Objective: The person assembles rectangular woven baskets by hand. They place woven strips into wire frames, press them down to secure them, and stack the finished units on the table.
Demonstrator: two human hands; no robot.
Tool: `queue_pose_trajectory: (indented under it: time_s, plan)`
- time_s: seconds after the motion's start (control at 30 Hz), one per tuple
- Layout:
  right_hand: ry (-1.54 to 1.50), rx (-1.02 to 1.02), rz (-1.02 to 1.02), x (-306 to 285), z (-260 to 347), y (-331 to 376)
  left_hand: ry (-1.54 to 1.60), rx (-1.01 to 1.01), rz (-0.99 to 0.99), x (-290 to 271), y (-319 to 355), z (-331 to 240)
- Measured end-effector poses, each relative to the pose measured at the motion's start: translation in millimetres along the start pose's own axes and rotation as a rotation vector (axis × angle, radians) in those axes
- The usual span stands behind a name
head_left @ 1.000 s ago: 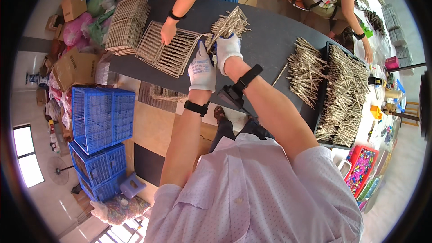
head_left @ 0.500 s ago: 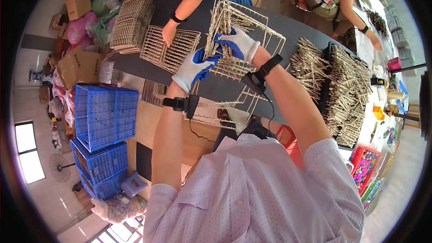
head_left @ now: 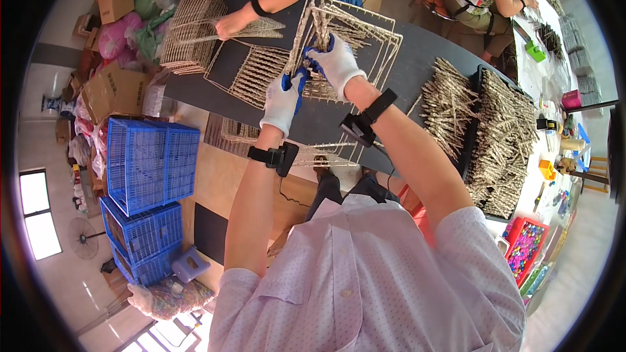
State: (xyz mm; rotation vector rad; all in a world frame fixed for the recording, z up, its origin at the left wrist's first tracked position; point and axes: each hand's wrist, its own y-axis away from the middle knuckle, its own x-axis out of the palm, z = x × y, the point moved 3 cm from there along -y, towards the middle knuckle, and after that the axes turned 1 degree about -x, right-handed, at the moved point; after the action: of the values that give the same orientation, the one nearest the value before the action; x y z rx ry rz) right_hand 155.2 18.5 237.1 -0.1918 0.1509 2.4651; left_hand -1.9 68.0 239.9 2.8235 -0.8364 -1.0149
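I wear white gloves with blue palms. My left hand and my right hand both grip a wire basket frame partly wrapped in woven straw rope, held tilted above the dark table. The left hand holds the frame's near left bar, the right hand pinches a rope strand at its upper bar. A black band sits on each wrist. Bundles of cut straw rope pieces lie to the right of my right arm.
Across the table another person's hand works on a flat woven panel. More woven baskets stack at the far left. Blue plastic crates stand on the floor left. A black tray of rope pieces lies right.
I have lifted the wire frame off the table and turned it up in front of me. Both hands moved up onto its bars.
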Motion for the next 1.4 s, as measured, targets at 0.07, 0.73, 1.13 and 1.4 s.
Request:
queue_pose_trajectory:
  time_s: [0.07,0.73,1.13,1.4]
  plan:
    - [-0.188,0.014,0.071,6,-9,-3,-0.193,0.216,-0.19,-1,0,5]
    - [-0.863,0.34,0.4,7,-24,11,-0.02,0.286,0.078,-15,6,17]
    - [-0.359,0.353,-0.136,20,4,21,-0.428,0.502,-0.289,14,7,-5]
    - [-0.407,0.137,0.258,-5,-9,1,-0.217,0.413,-0.021,1,14,-1]
